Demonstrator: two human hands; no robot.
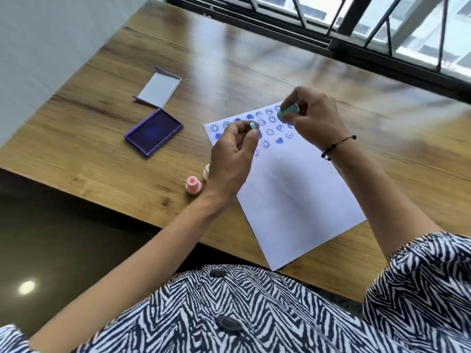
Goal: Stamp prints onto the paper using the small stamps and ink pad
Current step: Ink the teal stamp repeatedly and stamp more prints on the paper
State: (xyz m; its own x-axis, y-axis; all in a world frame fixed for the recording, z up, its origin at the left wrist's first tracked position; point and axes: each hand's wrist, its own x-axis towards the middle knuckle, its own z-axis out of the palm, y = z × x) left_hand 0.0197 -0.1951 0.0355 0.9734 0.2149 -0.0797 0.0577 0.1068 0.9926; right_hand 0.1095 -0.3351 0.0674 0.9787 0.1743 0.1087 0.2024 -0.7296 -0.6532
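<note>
A white sheet of paper [293, 189] lies on the wooden table [102, 149], its far end covered with several blue smiley and heart prints. My left hand [232, 159] hovers over the paper's left edge and pinches a small teal piece [252, 125] between thumb and fingertips. My right hand [313, 115] is raised above the prints and grips a teal stamp [288, 113]. The open purple ink pad [154, 132] sits to the left of the paper, its lid [159, 90] lying behind it.
A pink stamp [193, 185] stands by my left wrist, and a paler one [206, 171] is partly hidden behind that hand. A window with dark bars [356, 26] runs along the table's far edge. The near table edge drops to a dark floor at left.
</note>
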